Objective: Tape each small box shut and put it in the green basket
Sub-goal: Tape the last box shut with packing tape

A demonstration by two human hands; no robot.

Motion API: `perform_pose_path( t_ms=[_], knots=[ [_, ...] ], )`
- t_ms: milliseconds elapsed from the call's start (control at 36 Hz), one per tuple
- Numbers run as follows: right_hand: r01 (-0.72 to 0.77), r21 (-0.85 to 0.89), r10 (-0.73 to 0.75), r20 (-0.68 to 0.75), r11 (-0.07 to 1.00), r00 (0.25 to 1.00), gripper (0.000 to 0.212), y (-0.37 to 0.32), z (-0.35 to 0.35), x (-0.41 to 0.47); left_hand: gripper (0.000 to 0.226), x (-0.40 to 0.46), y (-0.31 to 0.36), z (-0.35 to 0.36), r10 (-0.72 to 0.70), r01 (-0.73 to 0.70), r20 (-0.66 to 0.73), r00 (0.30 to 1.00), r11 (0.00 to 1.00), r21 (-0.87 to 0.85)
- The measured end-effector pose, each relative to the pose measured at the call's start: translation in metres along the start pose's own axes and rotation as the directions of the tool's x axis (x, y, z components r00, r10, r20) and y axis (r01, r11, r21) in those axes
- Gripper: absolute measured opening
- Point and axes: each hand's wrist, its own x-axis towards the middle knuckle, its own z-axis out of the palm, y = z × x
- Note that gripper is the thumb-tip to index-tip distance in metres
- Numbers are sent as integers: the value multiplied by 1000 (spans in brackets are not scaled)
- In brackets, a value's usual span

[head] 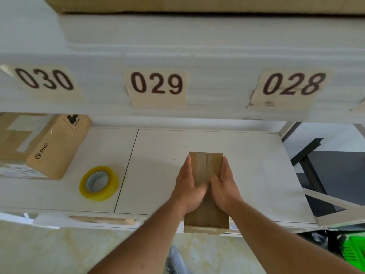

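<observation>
- Left hand (pixel 188 186) and right hand (pixel 224 185): fingers straight, flat on box (pixel 205 169), pressing tape down.
- Step: sealing, seemingly done.
- Next: grip box, carry to basket (pixel 353 252) at 4 o'clock.

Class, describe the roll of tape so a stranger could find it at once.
Start at the white shelf under label 029. Left of the small box both hands press lies the tape roll, flat beside the PICO carton. It alone is round, yellow-tinted and hollow.
</observation>
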Motion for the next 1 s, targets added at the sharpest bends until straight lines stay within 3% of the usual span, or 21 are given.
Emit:
perform_pose_path(
  t_ms=[139,306,389,500,667,750,1000],
  knots=[
    [-23,-4,23,105,1000,994,83,20,-10,19,102,0,9,-14,-73,61,105,992,992,112],
    [-16,-94,22,62,995,998,65,-24,-36,-18,94,-23,16,-27,-82,76,36,996,986,150],
    [5,-124,-6,-15,992,1000,71,-31,-47,-31,89,-41,7,-39,-87,84,20,996,989,123],
    [218,-215,-234,-55,952,971,66,-58,-38,-63,81,-71,-14,-67,-98,104,-52,994,985,135],
    [545,-255,-533,122,798,837,55,-110,19,-110,69,-89,-47,-120,-149,166,-270,951,985,41],
    [568,-248,-517,245,784,820,52,-121,60,-115,65,-98,-64,-148,-197,209,-335,921,978,-1],
    [498,-553,-239,474,668,847,52,-126,195,-61,59,-115,-146,-219,-287,313,-389,875,950,2]
  ],
)
